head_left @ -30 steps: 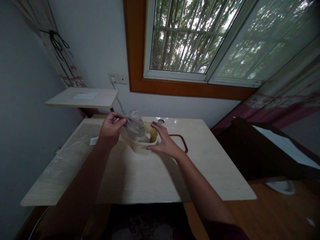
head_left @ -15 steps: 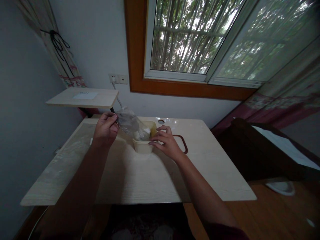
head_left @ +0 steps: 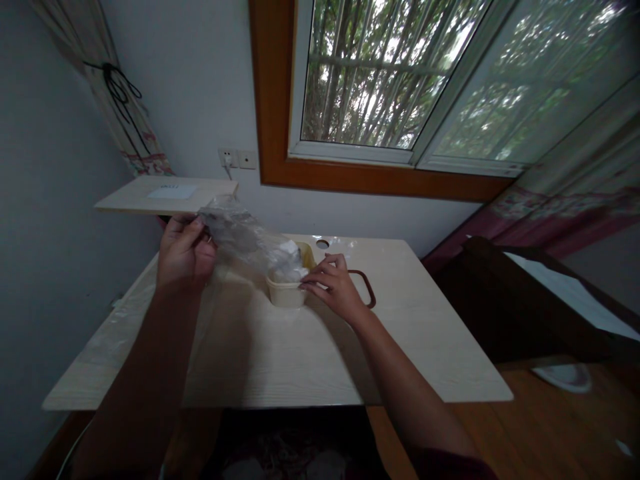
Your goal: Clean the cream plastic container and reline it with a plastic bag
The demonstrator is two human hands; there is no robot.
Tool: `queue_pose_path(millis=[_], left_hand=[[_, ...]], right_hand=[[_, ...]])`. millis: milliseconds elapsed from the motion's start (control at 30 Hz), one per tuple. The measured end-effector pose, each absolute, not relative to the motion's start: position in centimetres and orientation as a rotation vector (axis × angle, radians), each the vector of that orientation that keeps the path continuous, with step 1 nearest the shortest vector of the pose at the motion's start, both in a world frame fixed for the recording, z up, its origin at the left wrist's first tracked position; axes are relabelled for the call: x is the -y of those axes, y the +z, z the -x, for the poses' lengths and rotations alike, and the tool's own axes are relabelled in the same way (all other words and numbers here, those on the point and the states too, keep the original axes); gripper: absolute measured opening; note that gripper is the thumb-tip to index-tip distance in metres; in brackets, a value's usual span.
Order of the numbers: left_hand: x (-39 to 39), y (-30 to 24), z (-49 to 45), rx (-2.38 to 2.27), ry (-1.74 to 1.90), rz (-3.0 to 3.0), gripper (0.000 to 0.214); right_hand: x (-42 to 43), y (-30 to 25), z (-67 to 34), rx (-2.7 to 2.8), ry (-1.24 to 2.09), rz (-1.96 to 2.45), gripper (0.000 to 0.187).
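Note:
My left hand (head_left: pixel 184 252) is closed on one end of a clear crumpled plastic bag (head_left: pixel 240 233) and holds it up over the left of the table. The bag's lower end, with something white in it, reaches into a small cream container (head_left: pixel 286 292) standing mid-table. My right hand (head_left: pixel 334 288) rests on the container's right rim, fingers curled against it. Both forearms stretch out from the bottom of the view.
The pale wooden table (head_left: pixel 280 347) has a round hole (head_left: pixel 323 244) near its far edge and a dark red loop (head_left: pixel 364 287) right of the container. A small raised shelf (head_left: pixel 167 194) stands at the back left. A dark piece of furniture (head_left: pixel 525 300) is at the right.
My left hand has pulled the bag up and to the left, stretching it out of the container. My right hand went from flat beside the container to curled on its rim.

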State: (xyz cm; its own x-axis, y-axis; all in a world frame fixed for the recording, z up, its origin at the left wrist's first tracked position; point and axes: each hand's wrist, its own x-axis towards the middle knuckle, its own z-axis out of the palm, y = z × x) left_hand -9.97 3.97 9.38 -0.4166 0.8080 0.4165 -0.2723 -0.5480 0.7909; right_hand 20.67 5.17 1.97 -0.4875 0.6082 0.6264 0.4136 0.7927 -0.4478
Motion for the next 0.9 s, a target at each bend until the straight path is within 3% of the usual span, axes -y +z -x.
queue_pose_path(millis=[900], left_hand=[[-4.4, 9.4, 11.8, -0.581, 2.274, -0.954, 0.018]], right_hand=[[-4.9, 2.1, -20.9, 2.183, 0.168, 0.778, 0.013]])
